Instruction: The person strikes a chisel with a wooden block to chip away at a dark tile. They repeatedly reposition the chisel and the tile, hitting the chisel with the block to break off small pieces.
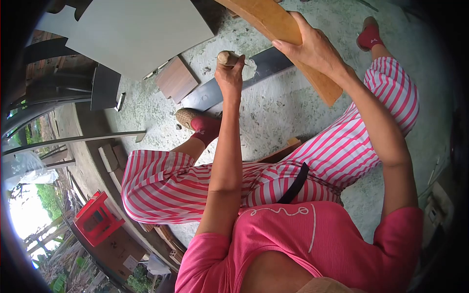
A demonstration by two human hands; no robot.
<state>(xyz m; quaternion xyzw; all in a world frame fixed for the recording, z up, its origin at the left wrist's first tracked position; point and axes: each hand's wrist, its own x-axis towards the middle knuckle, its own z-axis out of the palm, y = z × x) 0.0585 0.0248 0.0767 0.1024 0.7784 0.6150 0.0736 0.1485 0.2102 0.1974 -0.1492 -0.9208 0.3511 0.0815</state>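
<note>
My left hand (pixel 228 80) is closed around a round wooden handle (pixel 226 57), whose blunt end faces up toward me. Whatever is at the handle's far end is hidden. My right hand (pixel 312 51) grips a curved wooden board (pixel 271 22), its thumb on the upper face and its fingers over the far edge. This board slants from the top of the view down toward my right thigh. Below both hands, a long dark grey plank (pixel 267 62) lies on the floor, with a pale patch (pixel 249 71) beside my left hand.
A wood-grain tile (pixel 177 79) and a large grey panel (pixel 141 34) lie ahead on the left. My feet, in red socks and shoes (pixel 188 117), rest apart on the stained concrete floor (pixel 273 115). A red plastic stool (pixel 97 219) stands at the lower left, beyond a ledge.
</note>
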